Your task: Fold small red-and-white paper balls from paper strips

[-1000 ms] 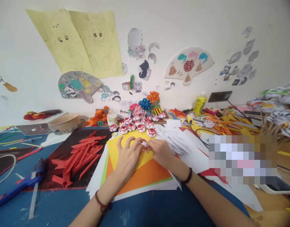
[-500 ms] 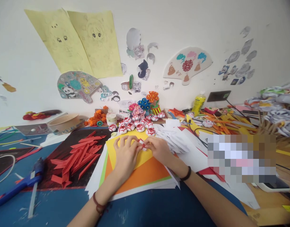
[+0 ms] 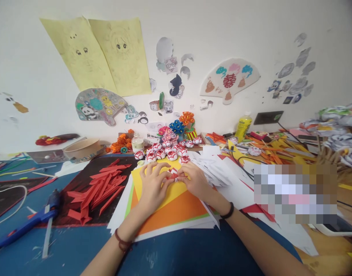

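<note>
A small red and white folded paper piece is pinched between my two hands. My left hand grips its left side with thumb and fingertips, the other fingers spread above a yellow sheet. From the right, my right hand pinches the same piece, its fingertips close to the left ones and partly hiding it. Under my hands lies a stack of sheets with an orange one below the yellow. Just beyond stand several red and white paper flowers.
Red folded strips lie on a dark mat at left, near a blue glue gun. A bowl sits behind. White papers, a yellow bottle, cables and orange strips are at right.
Both hands have turned the small paper piece, and more of its red and white folds show. The view has shifted slightly, so the surroundings appear a little further right.
</note>
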`<action>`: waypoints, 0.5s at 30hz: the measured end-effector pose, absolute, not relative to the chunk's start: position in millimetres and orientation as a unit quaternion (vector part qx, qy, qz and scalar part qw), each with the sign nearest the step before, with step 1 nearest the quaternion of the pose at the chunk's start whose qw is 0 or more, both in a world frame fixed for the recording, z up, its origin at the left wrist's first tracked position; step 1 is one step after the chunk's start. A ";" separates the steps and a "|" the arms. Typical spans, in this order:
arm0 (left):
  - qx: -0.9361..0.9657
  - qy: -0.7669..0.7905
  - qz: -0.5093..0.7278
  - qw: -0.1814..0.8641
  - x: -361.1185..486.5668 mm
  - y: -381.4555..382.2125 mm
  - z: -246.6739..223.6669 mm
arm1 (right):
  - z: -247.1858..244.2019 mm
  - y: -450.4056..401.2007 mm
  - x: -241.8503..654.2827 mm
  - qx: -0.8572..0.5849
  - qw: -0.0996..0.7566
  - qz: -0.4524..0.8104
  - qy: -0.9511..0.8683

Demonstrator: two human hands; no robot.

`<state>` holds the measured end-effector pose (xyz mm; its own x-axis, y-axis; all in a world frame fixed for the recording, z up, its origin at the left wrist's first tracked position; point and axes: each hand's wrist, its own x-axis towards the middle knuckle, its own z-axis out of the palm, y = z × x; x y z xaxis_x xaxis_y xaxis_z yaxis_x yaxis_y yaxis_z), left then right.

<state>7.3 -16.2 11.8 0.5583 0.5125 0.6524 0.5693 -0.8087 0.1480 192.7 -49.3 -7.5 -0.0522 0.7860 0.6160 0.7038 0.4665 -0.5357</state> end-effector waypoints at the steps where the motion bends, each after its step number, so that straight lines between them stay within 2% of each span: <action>1: -0.883 -0.306 -0.354 0.029 7.7 -16.6 11.4 | -7.7 -49.7 191.8 -0.513 0.462 0.050 -0.721; 10: -0.882 -0.303 -0.356 -0.049 9.8 -17.3 12.1 | -5.3 -52.0 187.2 -0.493 0.503 0.114 -0.701; 13: -0.864 -0.310 -0.387 -0.086 7.5 -12.0 12.3 | 2.7 -51.5 188.9 -0.465 0.555 0.200 -0.660; 15: -0.851 -0.295 -0.416 -0.122 6.0 -8.6 12.5 | 9.1 -52.6 190.4 -0.460 0.591 0.301 -0.590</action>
